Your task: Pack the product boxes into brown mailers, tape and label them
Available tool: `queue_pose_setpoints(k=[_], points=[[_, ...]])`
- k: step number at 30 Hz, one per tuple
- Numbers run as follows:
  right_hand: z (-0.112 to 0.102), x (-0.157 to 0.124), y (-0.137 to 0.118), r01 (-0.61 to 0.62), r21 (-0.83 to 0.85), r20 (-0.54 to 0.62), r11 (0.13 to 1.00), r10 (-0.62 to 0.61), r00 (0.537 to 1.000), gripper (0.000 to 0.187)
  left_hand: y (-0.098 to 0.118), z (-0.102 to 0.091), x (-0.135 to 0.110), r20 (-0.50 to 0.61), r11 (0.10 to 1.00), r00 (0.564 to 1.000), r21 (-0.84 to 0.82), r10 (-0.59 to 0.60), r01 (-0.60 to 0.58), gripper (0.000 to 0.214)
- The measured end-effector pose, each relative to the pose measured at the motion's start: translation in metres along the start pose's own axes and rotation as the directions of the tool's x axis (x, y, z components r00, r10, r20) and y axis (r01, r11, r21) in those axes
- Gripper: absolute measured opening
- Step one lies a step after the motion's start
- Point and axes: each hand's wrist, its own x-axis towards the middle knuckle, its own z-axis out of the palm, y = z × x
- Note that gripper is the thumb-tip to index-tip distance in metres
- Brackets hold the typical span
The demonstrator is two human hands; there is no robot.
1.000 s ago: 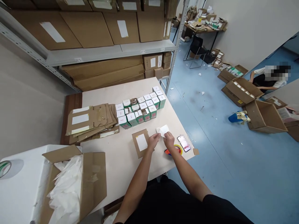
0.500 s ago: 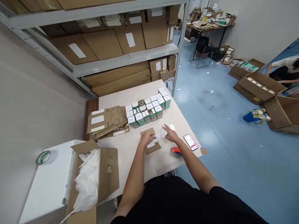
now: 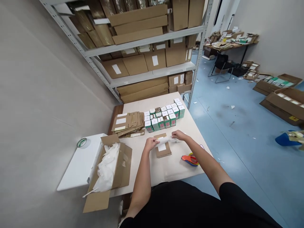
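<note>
A thin, whitish see-through strip (image 3: 165,140) is stretched between my two hands above the table. My left hand (image 3: 151,144) pinches its left end. At the other end, the fingers of my right hand (image 3: 179,135) are closed on it. Beneath the strip lies a flat brown cardboard piece (image 3: 166,152) with a white label (image 3: 161,147) on it. To the right, near my right forearm, rests an orange, blue and yellow tool (image 3: 190,159) whose kind I cannot make out. My right forearm mostly hides a phone (image 3: 201,147).
Rows of green-and-white boxes (image 3: 155,124) stand at the table's back, beside stacked flattened cardboard (image 3: 129,122). On the left are an open carton (image 3: 122,171) of white wrapping and a tape roll (image 3: 82,142). Shelving (image 3: 152,75) with cartons rises behind; open boxes (image 3: 285,103) sit on the floor.
The view has shifted left and up. My right hand has gone from extended fingers to a closed grip, and the whitish strip is now held taut between both hands.
</note>
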Motion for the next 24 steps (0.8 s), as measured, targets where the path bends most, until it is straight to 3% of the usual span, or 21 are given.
queue_pose_setpoints(k=[3,5,7,8,9,12,15,18,21,24], points=[[-0.019,-0.021,0.010,-0.142,-0.019,-0.112,0.990,0.139,0.984,0.017,-0.026,-0.025,-0.021,-0.189,0.992,0.975,-0.079,-0.113,0.099,0.034],[-0.030,-0.039,0.018,-0.208,0.012,-0.257,0.978,0.204,0.945,0.013,-0.039,-0.037,-0.036,-0.334,0.968,0.919,-0.202,-0.209,0.147,0.035],[-0.033,-0.053,0.019,-0.224,0.019,-0.319,0.974,0.218,0.922,0.033,-0.040,-0.035,-0.049,-0.424,0.918,0.852,-0.367,-0.308,0.149,0.038],[-0.030,-0.057,0.015,-0.225,0.017,-0.334,0.974,0.218,0.917,0.042,-0.036,-0.029,-0.054,-0.428,0.885,0.839,-0.448,-0.335,0.125,0.040],[-0.025,-0.060,0.009,-0.226,0.013,-0.346,0.974,0.217,0.913,0.048,-0.029,-0.020,-0.058,-0.411,0.849,0.843,-0.521,-0.346,0.094,0.043],[0.004,-0.066,-0.023,-0.163,0.058,-0.352,0.985,0.173,0.920,0.055,0.000,0.013,-0.067,-0.256,0.728,0.926,-0.684,-0.279,0.031,0.052],[0.038,-0.077,-0.065,0.032,0.375,-0.374,0.927,0.120,0.920,0.043,0.029,0.037,-0.077,-0.141,0.619,0.965,-0.785,-0.220,0.026,0.055],[0.058,-0.095,-0.101,0.090,0.623,-0.368,0.777,0.189,0.911,0.032,0.051,0.048,-0.089,-0.146,0.570,0.973,-0.822,-0.181,-0.017,0.053],[0.062,-0.113,-0.127,0.131,0.771,-0.341,0.623,0.230,0.912,0.033,0.070,0.053,-0.098,-0.172,0.549,0.975,-0.833,-0.143,-0.066,0.050],[0.056,-0.128,-0.142,0.185,0.796,-0.385,0.576,0.246,0.890,0.028,0.085,0.056,-0.107,-0.186,0.528,0.973,-0.845,-0.134,-0.089,0.048]])
